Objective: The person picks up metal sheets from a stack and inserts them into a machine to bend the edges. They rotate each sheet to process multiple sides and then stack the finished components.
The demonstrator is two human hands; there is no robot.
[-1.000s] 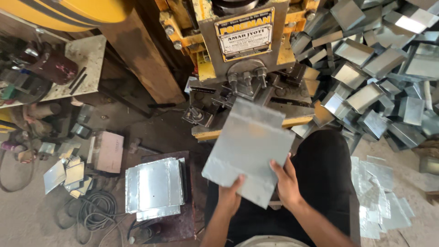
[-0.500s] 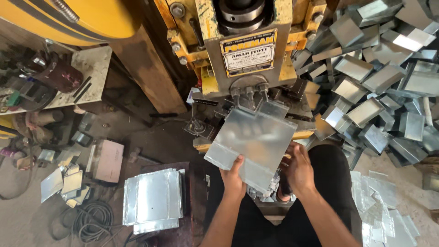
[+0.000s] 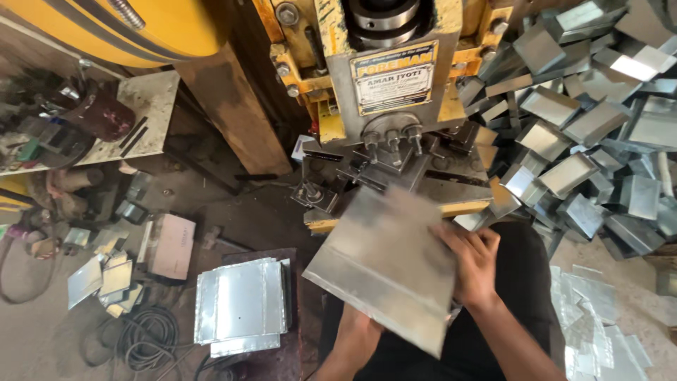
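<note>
Press (image 3: pixel 384 77) fills the top centre of the view, a yellow-and-grey machine with its ram and clamped tooling (image 3: pixel 395 152) directly above the work area. Pile of bent metal trays (image 3: pixel 585 141) lies heaped to the right of the machine. Stack of flat sheets (image 3: pixel 240 303) rests on a dark stand to the left of the person's lap, well apart from the tooling.

The sheet in hand (image 3: pixel 388 264) is a flat grey metal blank, tilted, its far edge close to the front of the tooling and its near corner over the lap. The right hand (image 3: pixel 471 264) is clamped on the right edge, fingers spread on top. The left hand (image 3: pixel 360 328) is mostly hidden under the sheet's near edge; it appears to support the sheet from below, but its grip cannot be told.

To do this step well, as judged from the view: keep both hands on the near half of the sheet, hold it level, slide the far edge squarely against the tooling, and keep fingers clear of the ram.
</note>
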